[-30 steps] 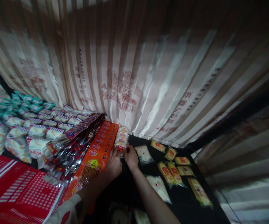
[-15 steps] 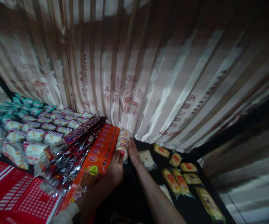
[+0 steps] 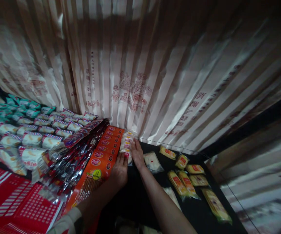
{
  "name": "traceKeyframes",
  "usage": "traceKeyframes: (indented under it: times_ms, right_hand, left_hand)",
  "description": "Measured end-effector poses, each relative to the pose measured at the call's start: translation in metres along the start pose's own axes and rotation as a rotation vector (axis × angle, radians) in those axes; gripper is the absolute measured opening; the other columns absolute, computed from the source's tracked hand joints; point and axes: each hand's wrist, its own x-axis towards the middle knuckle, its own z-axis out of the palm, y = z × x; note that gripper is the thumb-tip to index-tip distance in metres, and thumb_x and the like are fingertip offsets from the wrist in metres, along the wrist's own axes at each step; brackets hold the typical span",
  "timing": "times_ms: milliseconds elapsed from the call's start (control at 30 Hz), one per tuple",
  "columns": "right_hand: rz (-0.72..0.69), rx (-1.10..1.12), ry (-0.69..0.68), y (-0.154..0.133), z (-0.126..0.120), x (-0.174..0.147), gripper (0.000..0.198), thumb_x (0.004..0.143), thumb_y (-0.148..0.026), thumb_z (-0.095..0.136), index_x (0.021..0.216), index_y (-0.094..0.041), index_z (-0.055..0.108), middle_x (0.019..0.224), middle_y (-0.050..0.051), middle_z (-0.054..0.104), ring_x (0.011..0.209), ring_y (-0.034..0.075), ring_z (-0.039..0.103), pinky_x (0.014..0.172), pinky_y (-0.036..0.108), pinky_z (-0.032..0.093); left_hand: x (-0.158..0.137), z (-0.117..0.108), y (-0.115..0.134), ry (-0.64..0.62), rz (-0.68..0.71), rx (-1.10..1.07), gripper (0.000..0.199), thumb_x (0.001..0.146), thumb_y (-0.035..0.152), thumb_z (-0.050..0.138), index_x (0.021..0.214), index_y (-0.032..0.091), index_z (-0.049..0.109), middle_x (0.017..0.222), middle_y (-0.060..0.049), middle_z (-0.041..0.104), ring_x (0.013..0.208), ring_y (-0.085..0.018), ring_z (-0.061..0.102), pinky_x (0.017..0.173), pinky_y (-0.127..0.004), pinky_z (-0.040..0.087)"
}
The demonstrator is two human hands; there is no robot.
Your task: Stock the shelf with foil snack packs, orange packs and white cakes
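A column of white clear-wrapped snack packets [image 3: 126, 143] with red-and-yellow labels lies against the curtain's foot. My left hand [image 3: 120, 170] rests at its near left end, fingers stretched forward onto the packets. Flat along the right side of the column is my right hand [image 3: 137, 154], its fingers extended and touching the wrappers. Neither hand is closed round a packet. Just left of the column lie orange packs [image 3: 103, 148] of stick snacks, overlapped in a row. Right of my right hand sits a flat, round white item in a clear bag [image 3: 152, 162].
A red plastic basket [image 3: 30, 208] stands at lower left. Behind it are dark shiny packs [image 3: 82, 156], white striped bags [image 3: 32, 139] and green bags [image 3: 30, 104]. Yellow wrapped pastries [image 3: 179, 183] lie on the black tablecloth [image 3: 152, 208] at right. A printed curtain [image 3: 130, 65] borders the back.
The camera view has shifted slightly. My right hand's fingers have moved a little closer over the packets' right edge; my left hand stays at the near end.
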Motion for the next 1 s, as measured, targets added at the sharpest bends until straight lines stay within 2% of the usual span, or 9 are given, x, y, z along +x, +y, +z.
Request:
traceKeyframes:
  times_ms: [167, 233, 400, 467, 567, 700, 800, 933, 1000]
  right_hand:
    - [-0.173, -0.32, 0.081, -0.001, -0.05, -0.025, 0.04, 0.085, -0.031, 0.039, 0.112, -0.011, 0.06, 0.126, 0.015, 0.056, 0.126, 0.025, 0.041, 0.105, 0.043, 0.031]
    - [-0.163, -0.485, 0.072, 0.004, -0.076, -0.035, 0.036, 0.083, -0.026, 0.042, 0.109, -0.013, 0.062, 0.125, 0.014, 0.057, 0.128, 0.026, 0.038, 0.105, 0.045, 0.03]
    - [0.001, -0.73, -0.219, 0.009, -0.12, -0.056, 0.038, 0.082, -0.027, 0.05, 0.117, -0.014, 0.058, 0.125, 0.016, 0.056, 0.122, 0.025, 0.046, 0.099, 0.037, 0.036]
    - [0.034, -0.768, -0.296, 0.004, -0.125, -0.062, 0.045, 0.079, -0.029, 0.057, 0.122, -0.015, 0.054, 0.13, 0.016, 0.051, 0.119, 0.026, 0.048, 0.095, 0.036, 0.038]
    - [0.037, -0.808, -0.311, -0.007, -0.124, -0.069, 0.046, 0.076, -0.023, 0.058, 0.121, -0.015, 0.054, 0.13, 0.015, 0.05, 0.113, 0.027, 0.051, 0.093, 0.035, 0.038]
    - [0.012, -0.718, -0.281, -0.021, -0.123, -0.07, 0.041, 0.073, -0.022, 0.057, 0.113, -0.012, 0.057, 0.116, 0.016, 0.057, 0.108, 0.027, 0.052, 0.094, 0.036, 0.036]
    - [0.115, -0.519, -0.256, -0.032, -0.131, -0.066, 0.037, 0.075, -0.027, 0.054, 0.11, -0.016, 0.058, 0.106, 0.011, 0.062, 0.1, 0.024, 0.056, 0.088, 0.033, 0.039]
    - [0.334, -0.124, -0.397, -0.051, -0.151, -0.065, 0.029, 0.076, -0.033, 0.051, 0.099, -0.018, 0.061, 0.087, 0.003, 0.065, 0.082, 0.018, 0.059, 0.069, 0.025, 0.043]
    - [0.411, 0.034, -0.492, -0.06, -0.161, -0.069, 0.026, 0.075, -0.034, 0.052, 0.093, -0.019, 0.064, 0.08, 0.0, 0.065, 0.074, 0.015, 0.057, 0.06, 0.022, 0.04]
  left_hand:
    - [-0.004, -0.009, 0.003, 0.024, 0.014, 0.001, 0.058, 0.075, 0.01, 0.037, 0.132, 0.001, 0.042, 0.144, -0.02, 0.033, 0.136, -0.031, 0.024, 0.109, -0.045, 0.029]
    - [-0.006, -0.012, 0.009, 0.021, 0.029, 0.001, 0.059, 0.074, 0.01, 0.039, 0.132, 0.002, 0.041, 0.146, -0.019, 0.03, 0.137, -0.03, 0.021, 0.11, -0.044, 0.027]
    - [-0.014, -0.018, 0.042, -0.044, 0.033, -0.087, 0.053, 0.076, 0.01, 0.04, 0.128, 0.004, 0.047, 0.147, -0.019, 0.027, 0.137, -0.029, 0.022, 0.109, -0.037, 0.029]
    - [-0.019, -0.021, 0.055, -0.069, 0.029, -0.131, 0.05, 0.077, 0.011, 0.041, 0.126, 0.007, 0.05, 0.148, -0.017, 0.026, 0.136, -0.028, 0.026, 0.107, -0.034, 0.032]
    - [-0.026, -0.027, 0.069, -0.112, 0.002, -0.166, 0.049, 0.077, 0.011, 0.042, 0.124, 0.009, 0.051, 0.149, -0.017, 0.024, 0.133, -0.027, 0.033, 0.104, -0.031, 0.036]
    - [-0.035, -0.039, 0.074, -0.136, -0.029, -0.187, 0.047, 0.077, 0.012, 0.043, 0.123, 0.01, 0.052, 0.149, -0.017, 0.024, 0.129, -0.026, 0.039, 0.104, -0.031, 0.037]
    - [-0.038, -0.047, 0.071, -0.101, -0.06, -0.215, 0.052, 0.078, 0.012, 0.043, 0.13, 0.01, 0.045, 0.149, -0.016, 0.023, 0.131, -0.024, 0.035, 0.106, -0.031, 0.034]
    - [-0.037, -0.055, 0.067, 0.004, -0.121, -0.329, 0.064, 0.079, 0.014, 0.046, 0.14, 0.01, 0.028, 0.15, -0.015, 0.021, 0.137, -0.024, 0.024, 0.11, -0.032, 0.028]
    - [-0.036, -0.058, 0.066, 0.05, -0.135, -0.417, 0.066, 0.079, 0.016, 0.049, 0.141, 0.011, 0.026, 0.15, -0.015, 0.022, 0.138, -0.024, 0.019, 0.11, -0.035, 0.027]
